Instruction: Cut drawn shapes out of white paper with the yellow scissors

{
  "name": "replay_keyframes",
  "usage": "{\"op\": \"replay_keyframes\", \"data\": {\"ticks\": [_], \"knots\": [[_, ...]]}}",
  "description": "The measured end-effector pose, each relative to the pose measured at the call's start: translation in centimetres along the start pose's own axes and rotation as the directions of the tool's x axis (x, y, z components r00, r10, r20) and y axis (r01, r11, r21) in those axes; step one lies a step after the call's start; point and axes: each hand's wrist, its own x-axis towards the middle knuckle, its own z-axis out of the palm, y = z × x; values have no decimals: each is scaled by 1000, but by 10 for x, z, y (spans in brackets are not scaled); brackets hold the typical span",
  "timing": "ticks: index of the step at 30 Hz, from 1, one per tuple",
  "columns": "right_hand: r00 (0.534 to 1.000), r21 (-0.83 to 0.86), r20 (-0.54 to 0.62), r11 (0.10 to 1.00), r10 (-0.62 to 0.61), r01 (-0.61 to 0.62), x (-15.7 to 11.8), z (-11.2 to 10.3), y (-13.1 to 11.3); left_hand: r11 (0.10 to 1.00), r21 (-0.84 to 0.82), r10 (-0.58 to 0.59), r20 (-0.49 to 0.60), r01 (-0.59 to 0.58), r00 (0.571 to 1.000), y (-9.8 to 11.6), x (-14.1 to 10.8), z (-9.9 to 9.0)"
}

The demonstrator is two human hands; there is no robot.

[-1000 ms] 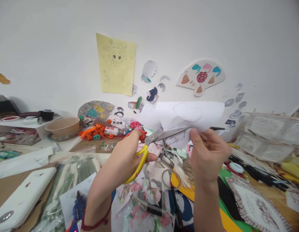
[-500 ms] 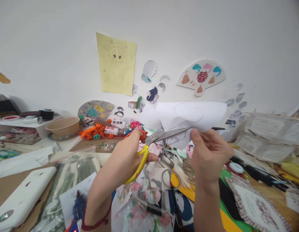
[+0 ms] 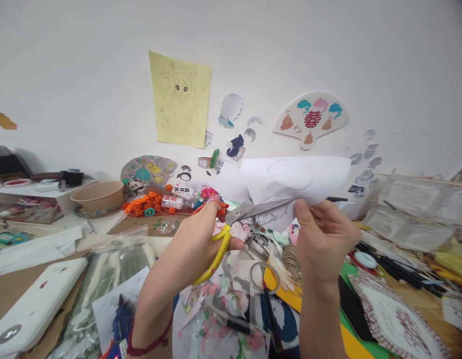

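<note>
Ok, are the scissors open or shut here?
Partly open: the scissors have their blades spread apart, with the white paper caught between them.

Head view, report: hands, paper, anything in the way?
Left hand gripping scissors. Right hand pinching white paper. Blade tip close to right thumb. Craft clutter below.

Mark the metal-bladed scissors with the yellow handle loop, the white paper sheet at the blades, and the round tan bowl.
Metal-bladed scissors [image 3: 237, 214]: head view, on the pivot screw.
White paper sheet [image 3: 290, 175]: head view, inside the drawn outline.
Round tan bowl [image 3: 98, 200]: head view, outer wall.
</note>
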Motion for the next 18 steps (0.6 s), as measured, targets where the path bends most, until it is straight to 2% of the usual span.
{"op": "replay_keyframes", "data": {"ticks": [18], "knots": [[1000,-5,-11,1000,-23,23,0,-1,1,1000,-3,-12,18,12,1000,-1,0,0]]}}
